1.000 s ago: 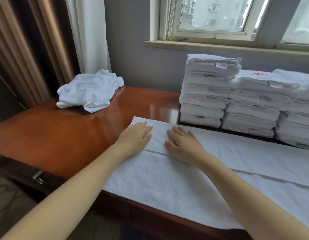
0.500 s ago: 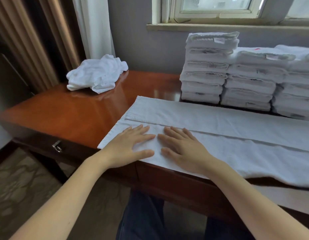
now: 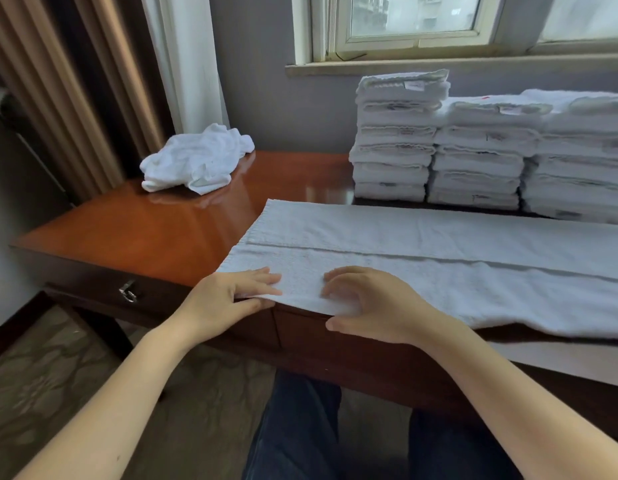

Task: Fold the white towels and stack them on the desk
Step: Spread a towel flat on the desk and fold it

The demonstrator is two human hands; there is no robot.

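Towel (image 3: 439,258): long nubbly terry strip, folded lengthwise, flat on the glossy wooden worktop (image 3: 144,230).
Left hand (image 3: 228,299): pinched the near edge, thumb beneath.
Right hand (image 3: 373,306): fingers curled, apparently gripping the same edge.
Stacks (image 3: 473,150): folded squares behind.

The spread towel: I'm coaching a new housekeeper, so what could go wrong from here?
1. The left hand and right hand grip the long towel only near its left end; lifting may let the right part sag or slip off the desk edge.
2. Folding away could nudge the folded stacks close behind it.
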